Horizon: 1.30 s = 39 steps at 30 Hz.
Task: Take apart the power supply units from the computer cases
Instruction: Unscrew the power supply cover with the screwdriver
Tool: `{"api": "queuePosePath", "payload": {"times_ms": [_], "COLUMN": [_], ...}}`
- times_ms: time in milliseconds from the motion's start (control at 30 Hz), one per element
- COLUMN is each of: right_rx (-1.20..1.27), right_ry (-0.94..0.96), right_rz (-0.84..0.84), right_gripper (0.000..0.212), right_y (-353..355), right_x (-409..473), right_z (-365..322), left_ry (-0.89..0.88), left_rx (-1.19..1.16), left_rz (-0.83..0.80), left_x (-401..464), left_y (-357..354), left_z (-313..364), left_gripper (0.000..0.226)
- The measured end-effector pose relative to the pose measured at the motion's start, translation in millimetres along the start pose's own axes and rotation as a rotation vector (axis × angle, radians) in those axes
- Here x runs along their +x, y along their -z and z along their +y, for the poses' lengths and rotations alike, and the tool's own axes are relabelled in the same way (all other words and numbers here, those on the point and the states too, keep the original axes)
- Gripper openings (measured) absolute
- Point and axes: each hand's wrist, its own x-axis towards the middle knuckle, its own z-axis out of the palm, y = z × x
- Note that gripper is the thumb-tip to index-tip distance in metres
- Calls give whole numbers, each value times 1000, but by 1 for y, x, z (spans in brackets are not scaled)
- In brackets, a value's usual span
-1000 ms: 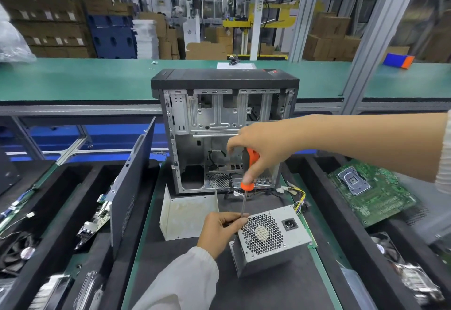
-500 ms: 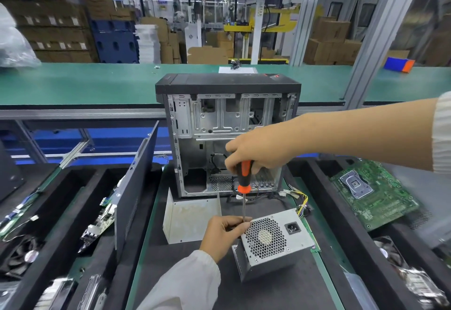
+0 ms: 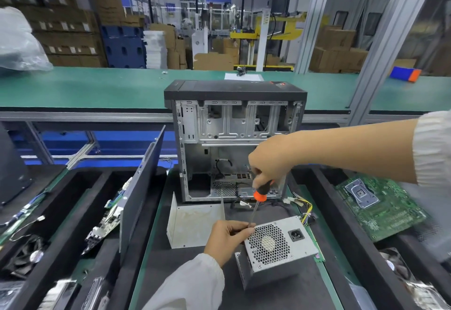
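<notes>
While the power supply unit [image 3: 275, 248] lies on the counter [image 3: 156, 268] before the computer case [image 3: 234, 139], right hand [image 3: 271, 161] grips screwdriver [image 3: 256, 203], shaft slanting down-left to its top-left corner; left hand [image 3: 228, 239] pinches there.

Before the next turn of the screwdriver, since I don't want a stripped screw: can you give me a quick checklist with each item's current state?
1. Power supply unit out of the computer case, resting on the mat: ok.
2. Right hand grips the screwdriver handle: ok.
3. Left hand steadies the shaft at the unit's upper left corner: ok.
4. Tip seated in a screw head: cannot tell, the fingers hide it.
5. Shaft square to the unit's face: not ok, it leans.
6. Unit's cable bundle away from the tool: ok.
</notes>
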Motion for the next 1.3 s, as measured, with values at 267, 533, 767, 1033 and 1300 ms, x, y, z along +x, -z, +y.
{"api": "queuePosePath", "payload": {"times_ms": [267,533,767,1033,1300], "right_rx": [-703,659,-365,-531,581], "right_ry": [583,-286,245,438,-286], "right_rz": [685,-264,108,451,-535], "right_gripper": [20,59,33,18,50], "right_y": [-10,21,6,4,26], "right_x": [-12,7,-7,-18,10], "right_z": [-5,11,5,-4,16], "left_ry": [-21,-28,-6,-11,-14], "left_rx": [37,32,23,39,36], "left_rz": [-13,6,-43,-68,-33], "left_x": [-2,-1,1,-1,-3], "left_y": [2,-1,2,2,0], "left_z": [3,0,-1,3,3], "left_gripper": [15,14,15,15,14]}}
